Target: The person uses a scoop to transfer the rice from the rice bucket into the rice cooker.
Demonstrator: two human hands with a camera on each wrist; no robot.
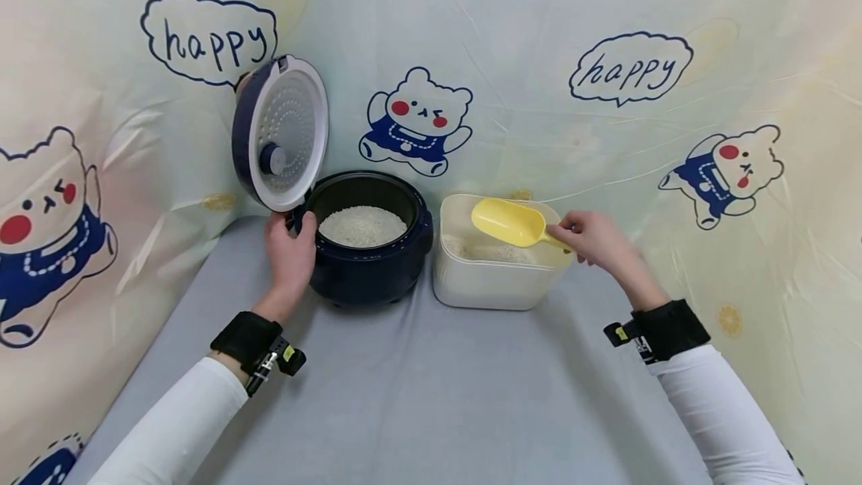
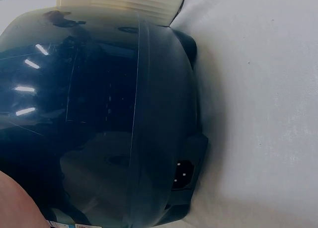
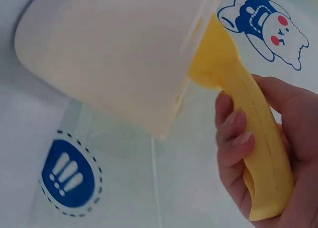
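A dark blue rice cooker [image 1: 364, 272] stands with its lid [image 1: 286, 133] raised at the left, white rice [image 1: 362, 227] inside its pot. My left hand [image 1: 292, 249] grips the cooker's left side at the lid hinge, thumb in front; its other fingers are mostly hidden. In the left wrist view, only a bit of that hand [image 2: 17, 208] shows beside the cooker's shell [image 2: 89, 89]. My right hand [image 1: 595, 238] holds the yellow scoop [image 1: 508, 221] by its handle, fingers curled round it. The scoop's bowl is above the cream rice bin [image 1: 494, 287]; no rice is visible in it.
Rice [image 1: 498, 253] lies low in the bin, just right of the cooker. A power socket [image 2: 184, 174] shows on the cooker's lower side. Grey cloth [image 1: 431, 395] covers the table, and a printed curtain [image 1: 525, 118] hangs close behind.
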